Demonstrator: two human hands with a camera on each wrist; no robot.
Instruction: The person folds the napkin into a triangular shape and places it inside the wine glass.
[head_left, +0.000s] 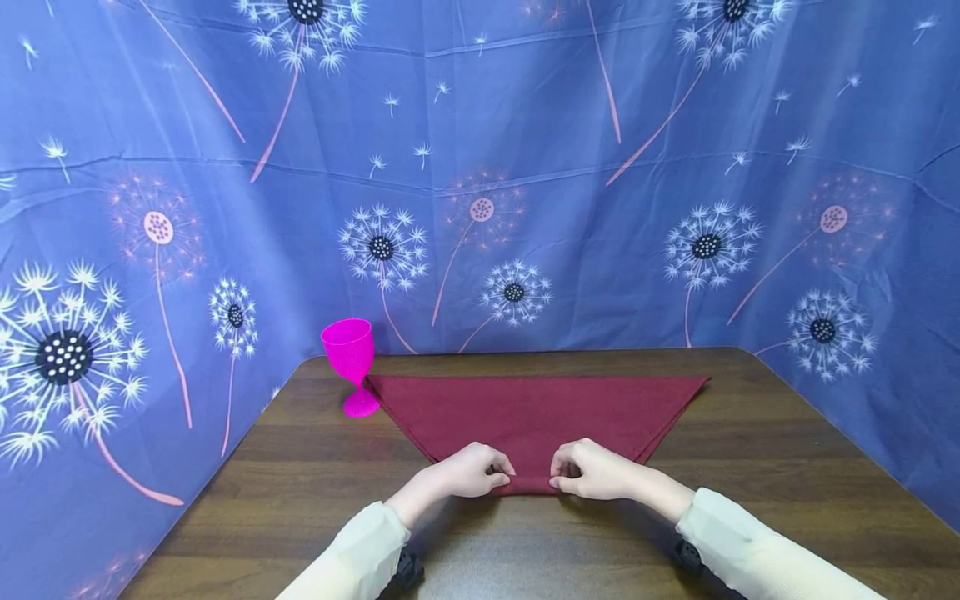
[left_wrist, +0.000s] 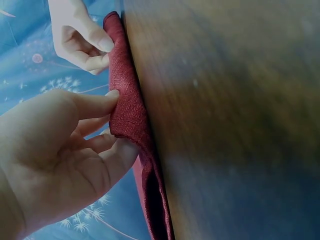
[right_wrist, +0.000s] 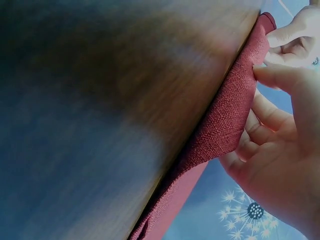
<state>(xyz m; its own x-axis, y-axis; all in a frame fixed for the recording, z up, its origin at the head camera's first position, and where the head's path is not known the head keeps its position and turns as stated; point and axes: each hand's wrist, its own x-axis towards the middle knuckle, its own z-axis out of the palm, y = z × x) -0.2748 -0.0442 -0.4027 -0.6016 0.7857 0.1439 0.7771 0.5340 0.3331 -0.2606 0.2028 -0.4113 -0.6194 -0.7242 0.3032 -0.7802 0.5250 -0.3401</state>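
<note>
A dark red cloth napkin lies on the table, its long straight edge at the back and its sides narrowing toward the front. Along the short front edge runs a folded strip. My left hand pinches the left end of that strip between thumb and fingers; in the left wrist view the thumb presses the napkin from one side, fingers behind it. At the strip's right end, my right hand pinches it likewise, and the right wrist view shows its thumb on the napkin. A short stretch of cloth shows between the hands.
A bright magenta goblet stands upright at the back left, close by the napkin's left corner. The brown wooden table has blue dandelion-print fabric hanging behind it and at both sides.
</note>
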